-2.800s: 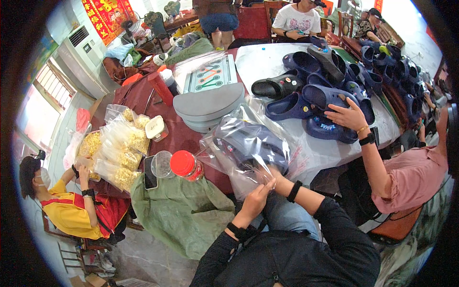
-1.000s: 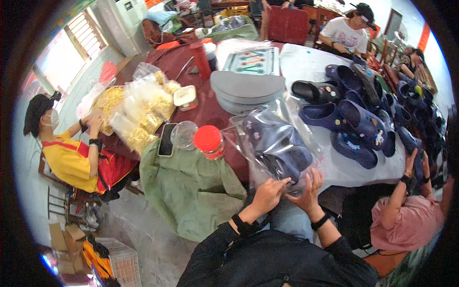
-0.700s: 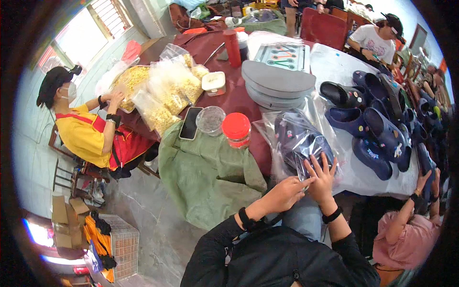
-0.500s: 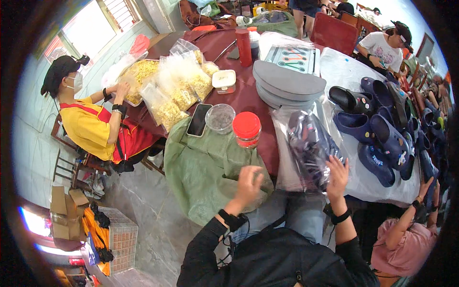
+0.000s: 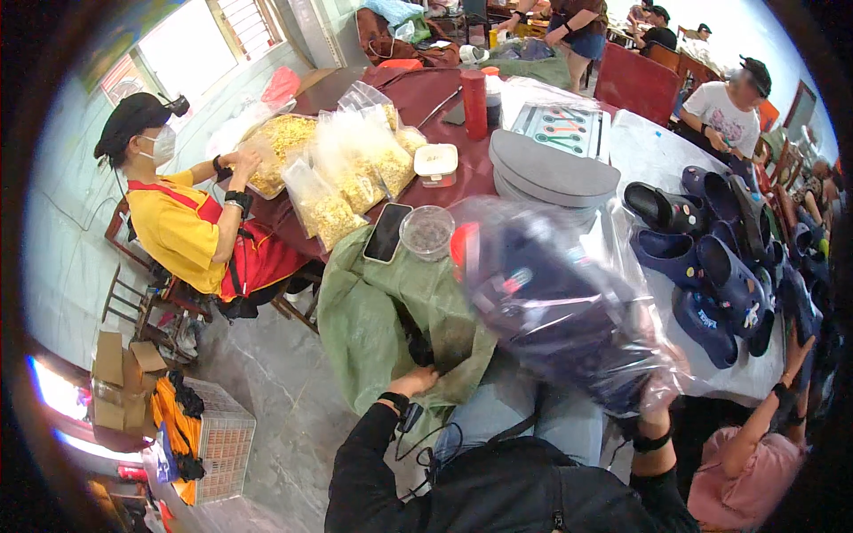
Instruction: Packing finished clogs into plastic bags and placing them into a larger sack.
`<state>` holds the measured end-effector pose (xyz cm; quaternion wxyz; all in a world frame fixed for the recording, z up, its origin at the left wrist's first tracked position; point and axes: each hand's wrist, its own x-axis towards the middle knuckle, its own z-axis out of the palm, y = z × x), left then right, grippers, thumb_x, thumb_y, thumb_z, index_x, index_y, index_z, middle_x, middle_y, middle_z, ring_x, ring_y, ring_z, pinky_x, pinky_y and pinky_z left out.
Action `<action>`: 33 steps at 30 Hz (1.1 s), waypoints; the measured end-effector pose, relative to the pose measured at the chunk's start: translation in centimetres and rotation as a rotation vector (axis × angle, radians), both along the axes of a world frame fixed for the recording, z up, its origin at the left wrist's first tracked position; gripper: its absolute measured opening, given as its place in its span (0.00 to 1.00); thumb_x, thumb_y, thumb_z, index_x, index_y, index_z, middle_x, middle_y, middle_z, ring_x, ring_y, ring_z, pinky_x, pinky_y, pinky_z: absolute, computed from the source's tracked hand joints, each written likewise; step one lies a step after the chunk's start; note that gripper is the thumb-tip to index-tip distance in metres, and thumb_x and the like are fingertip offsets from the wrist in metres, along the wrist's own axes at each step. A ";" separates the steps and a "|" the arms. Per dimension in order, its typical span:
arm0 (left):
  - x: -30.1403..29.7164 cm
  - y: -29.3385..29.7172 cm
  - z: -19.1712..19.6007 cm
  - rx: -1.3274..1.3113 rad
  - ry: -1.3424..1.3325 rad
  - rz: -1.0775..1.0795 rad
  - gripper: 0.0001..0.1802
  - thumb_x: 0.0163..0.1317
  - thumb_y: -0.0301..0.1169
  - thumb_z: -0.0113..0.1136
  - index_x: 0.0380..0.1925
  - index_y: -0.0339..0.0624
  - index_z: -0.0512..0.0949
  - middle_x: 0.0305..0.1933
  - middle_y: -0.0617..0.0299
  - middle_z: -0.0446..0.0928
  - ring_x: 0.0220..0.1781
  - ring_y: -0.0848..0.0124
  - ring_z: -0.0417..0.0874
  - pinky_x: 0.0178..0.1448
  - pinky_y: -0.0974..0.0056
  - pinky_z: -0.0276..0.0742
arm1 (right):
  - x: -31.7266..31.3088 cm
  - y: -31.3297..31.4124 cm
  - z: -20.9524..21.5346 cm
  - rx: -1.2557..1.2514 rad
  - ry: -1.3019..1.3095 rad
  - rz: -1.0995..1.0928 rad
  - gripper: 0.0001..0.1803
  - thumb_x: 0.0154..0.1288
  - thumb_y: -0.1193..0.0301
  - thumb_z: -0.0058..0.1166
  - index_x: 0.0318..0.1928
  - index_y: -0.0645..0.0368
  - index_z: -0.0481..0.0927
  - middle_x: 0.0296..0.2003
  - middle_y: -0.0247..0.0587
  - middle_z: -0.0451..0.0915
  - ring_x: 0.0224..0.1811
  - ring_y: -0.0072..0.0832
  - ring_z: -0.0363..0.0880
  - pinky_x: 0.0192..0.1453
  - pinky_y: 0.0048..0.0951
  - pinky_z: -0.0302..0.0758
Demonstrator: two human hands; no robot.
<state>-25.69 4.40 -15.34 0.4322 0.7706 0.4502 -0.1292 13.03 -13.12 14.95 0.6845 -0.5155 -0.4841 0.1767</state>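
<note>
My left hand (image 5: 416,382) has its fingers closed on the edge of a green woven sack (image 5: 351,302), whose mouth gapes beside it with something dark inside. My right hand (image 5: 659,384) grips the near end of a clear plastic bag (image 5: 555,298), which is raised off the table and blurred by motion. Through the film show navy shoes, apparently clogs. The bag partly covers a red-lidded jar (image 5: 460,247). On the upper part of the sack rest a phone (image 5: 388,233) and a round clear tub (image 5: 426,233).
Loose navy and black clogs (image 5: 702,258) lie on a white-covered table at right. Grey stacked pieces (image 5: 555,164) stand behind the bag. Bags of yellow food pieces (image 5: 333,209) lie near a co-worker (image 5: 173,222) at left. A person in pink (image 5: 746,462) sits at lower right.
My right hand has taken hold of the bag of shoes and lifted it off the table, its far end swinging left. My left hand has moved down and left, grasping the sack's edge, whose mouth now gapes.
</note>
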 end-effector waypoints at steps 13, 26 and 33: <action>-12.6 -10.8 3.0 0.053 0.379 -0.009 0.34 0.64 0.58 0.38 0.58 0.44 0.68 0.52 0.45 0.76 0.58 0.50 0.73 0.60 0.55 0.68 | -12.7 7.8 -2.3 -0.464 -0.220 0.399 0.10 0.61 0.81 0.49 0.42 0.64 0.80 0.35 0.46 0.83 0.38 0.25 0.82 0.41 0.24 0.75; -9.1 -7.1 16.4 0.056 0.634 0.369 0.56 0.50 0.75 0.40 0.65 0.37 0.58 0.61 0.41 0.68 0.65 0.51 0.67 0.68 0.56 0.59 | -13.3 11.0 -4.0 -0.520 -0.335 0.242 0.08 0.61 0.70 0.50 0.39 0.56 0.81 0.30 0.53 0.79 0.34 0.51 0.78 0.36 0.43 0.74; -11.2 -9.6 10.9 -0.243 0.455 0.205 0.65 0.41 0.77 0.49 0.65 0.30 0.56 0.62 0.37 0.65 0.67 0.52 0.64 0.67 0.57 0.61 | -18.3 14.1 -7.6 -0.516 -0.353 0.273 0.09 0.63 0.67 0.46 0.38 0.52 0.80 0.29 0.53 0.78 0.34 0.53 0.77 0.35 0.48 0.72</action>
